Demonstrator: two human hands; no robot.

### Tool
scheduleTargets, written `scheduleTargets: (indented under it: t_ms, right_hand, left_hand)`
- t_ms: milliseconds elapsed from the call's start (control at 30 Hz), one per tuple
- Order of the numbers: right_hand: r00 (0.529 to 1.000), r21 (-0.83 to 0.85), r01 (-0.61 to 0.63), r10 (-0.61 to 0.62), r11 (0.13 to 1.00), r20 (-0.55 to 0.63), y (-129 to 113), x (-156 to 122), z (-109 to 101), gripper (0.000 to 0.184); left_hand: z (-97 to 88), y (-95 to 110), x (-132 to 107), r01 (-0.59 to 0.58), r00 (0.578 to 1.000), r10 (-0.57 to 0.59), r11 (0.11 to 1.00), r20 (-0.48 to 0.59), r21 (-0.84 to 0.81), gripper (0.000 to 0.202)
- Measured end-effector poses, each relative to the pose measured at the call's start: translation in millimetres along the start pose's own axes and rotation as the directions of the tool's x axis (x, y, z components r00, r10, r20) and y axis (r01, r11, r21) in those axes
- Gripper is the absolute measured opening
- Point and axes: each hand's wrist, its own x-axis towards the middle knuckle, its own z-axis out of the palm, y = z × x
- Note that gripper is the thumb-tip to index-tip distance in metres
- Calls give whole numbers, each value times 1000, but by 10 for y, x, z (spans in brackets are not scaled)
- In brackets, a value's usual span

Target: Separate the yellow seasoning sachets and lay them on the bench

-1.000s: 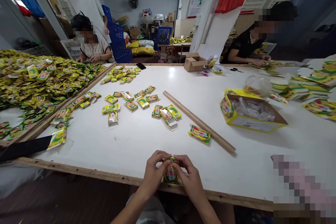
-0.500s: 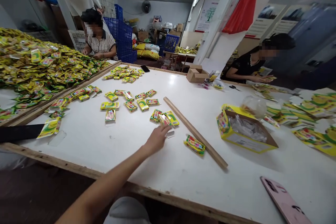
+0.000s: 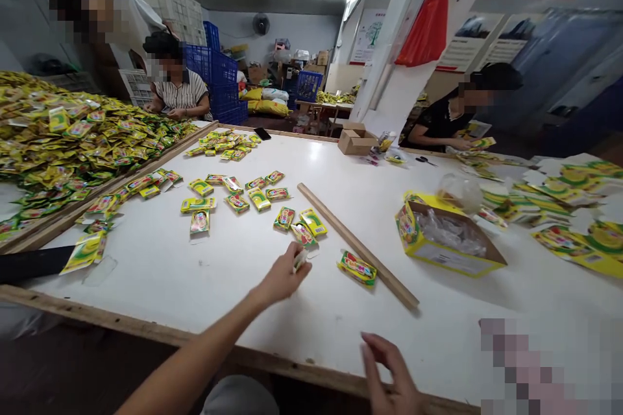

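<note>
My left hand (image 3: 283,273) is closed, with a small pale-edged box (image 3: 300,260) pinched between thumb and fingers; most of it is hidden. Just beyond the fingertips lie small yellow-green boxes, among them one with a white open flap (image 3: 304,235) and a yellow one (image 3: 313,222). My right hand (image 3: 392,376) is over the table's near edge, its thumb and fingers apart and nothing between them. Between the two hands and farther in, a bundle of colourful packs (image 3: 357,268) rests against a wooden strip (image 3: 357,246).
On the left, a large heap of packets (image 3: 92,133) lies behind a wooden rail. More small boxes (image 3: 260,199) are scattered mid-table. To the right stand a yellow display box (image 3: 448,259) with clear plastic inside and flattened cartons (image 3: 574,201). Other people sit across the table.
My left hand has drawn back slightly towards me from the group of boxes, now with a small box in its fingers. My right hand has come into view at the bottom.
</note>
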Motion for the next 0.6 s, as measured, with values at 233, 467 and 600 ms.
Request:
scheduleTargets:
  t_ms: [233, 467, 600]
  right_hand:
    - [911, 271, -89, -32, 958, 412, -128, 18, 756, 43]
    - [927, 355, -156, 13, 922, 374, -98, 84, 665, 42]
    - [909, 375, -141, -30, 916, 415, -60, 139, 637, 38]
  left_hand:
    - [394, 214, -760, 266, 935, -353, 731, -15, -628, 53]
    - [313, 55, -923, 211, 949, -310, 753, -53, -623, 52]
    - [263, 47, -931, 213, 963, -270, 791, -16, -573, 29]
